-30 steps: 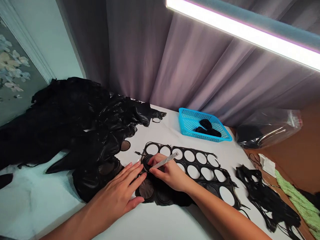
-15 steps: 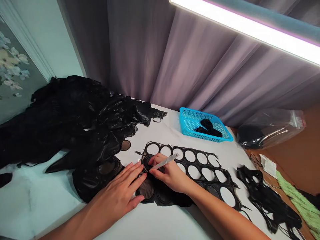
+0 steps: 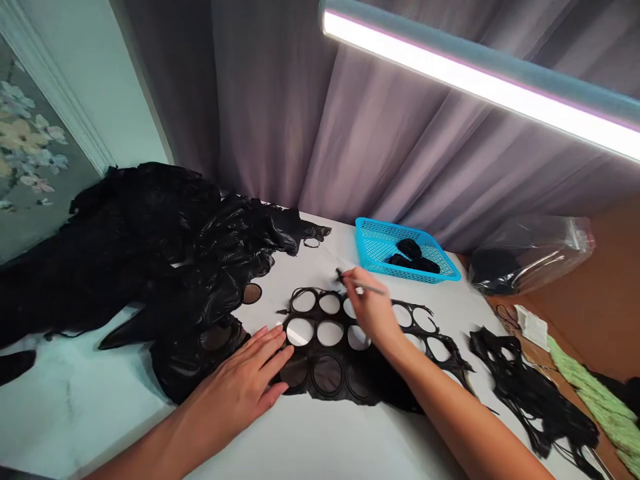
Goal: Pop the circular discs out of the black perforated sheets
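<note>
A black sheet [image 3: 320, 345] with rows of round cut-outs lies on the white table. Several holes show white through; the near row still holds dark round discs [image 3: 327, 373]. My left hand [image 3: 250, 373] rests flat, fingers stretched out, at the sheet's left edge. Above the far row, my right hand [image 3: 373, 307] is closed in a pen-like grip round a slim grey tool [image 3: 370, 287] that looks like tweezers. A small dark piece [image 3: 341, 275] shows at its fingertips; its shape is blurred. Beside the sheet, a loose brown-black disc [image 3: 252, 293] lies near a black heap.
Large heap of black sheeting [image 3: 150, 247] fills the left. A blue basket [image 3: 373, 233] with black pieces stands behind. Black scraps [image 3: 535, 393] lie at right, near a clear bag [image 3: 540, 260] and green cloth [image 3: 590, 387]. A bright lamp [image 3: 450, 73] hangs above.
My right hand has moved from the sheet's left end up and right. The left hole, where a black round piece lay, now shows white. My left hand stays nearly where it was.
</note>
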The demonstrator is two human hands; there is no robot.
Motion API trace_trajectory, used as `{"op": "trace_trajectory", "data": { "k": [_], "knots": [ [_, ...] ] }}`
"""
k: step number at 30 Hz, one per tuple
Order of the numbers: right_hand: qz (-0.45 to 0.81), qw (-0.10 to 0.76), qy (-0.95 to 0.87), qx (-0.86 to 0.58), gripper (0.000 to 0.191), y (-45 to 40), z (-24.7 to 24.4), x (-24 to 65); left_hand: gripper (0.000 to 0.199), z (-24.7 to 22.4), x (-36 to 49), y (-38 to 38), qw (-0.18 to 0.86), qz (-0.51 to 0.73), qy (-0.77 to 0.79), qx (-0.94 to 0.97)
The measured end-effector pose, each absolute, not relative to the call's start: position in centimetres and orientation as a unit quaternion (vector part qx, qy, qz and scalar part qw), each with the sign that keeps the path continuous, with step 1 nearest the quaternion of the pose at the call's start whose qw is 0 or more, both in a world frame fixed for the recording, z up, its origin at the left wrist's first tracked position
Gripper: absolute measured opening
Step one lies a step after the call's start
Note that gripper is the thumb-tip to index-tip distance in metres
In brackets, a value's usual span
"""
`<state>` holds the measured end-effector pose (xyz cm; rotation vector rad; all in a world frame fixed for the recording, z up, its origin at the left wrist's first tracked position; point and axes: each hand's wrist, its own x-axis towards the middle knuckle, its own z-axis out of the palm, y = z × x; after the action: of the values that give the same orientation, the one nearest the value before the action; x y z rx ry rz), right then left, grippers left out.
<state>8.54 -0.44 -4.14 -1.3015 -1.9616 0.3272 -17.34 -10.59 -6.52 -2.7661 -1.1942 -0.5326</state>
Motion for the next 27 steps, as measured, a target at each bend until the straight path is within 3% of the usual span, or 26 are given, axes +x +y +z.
{"op": "trace_trajectory", "data": {
  "k": [3,15,27],
  "knots": [
    [0.158,0.399,-0.718,-0.548,0.014,-0.4,-2.3,10.3,0.041,-6.1,-17.4,-10.7,0.045,-0.177,-0.393,-0.901],
    [0.371,0.241,-0.836,-0.324,0.012,-8.9,-4.6,5.2,0.041,-6.4,-16.9,-16.9,0.081,-0.174,-0.388,-0.901],
    [0.43,0.235,-0.817,-0.304,0.012,-8.9,-4.4,5.3,0.042,-6.7,-16.6,-17.0,0.082,-0.176,-0.402,-0.895]
  ]
}}
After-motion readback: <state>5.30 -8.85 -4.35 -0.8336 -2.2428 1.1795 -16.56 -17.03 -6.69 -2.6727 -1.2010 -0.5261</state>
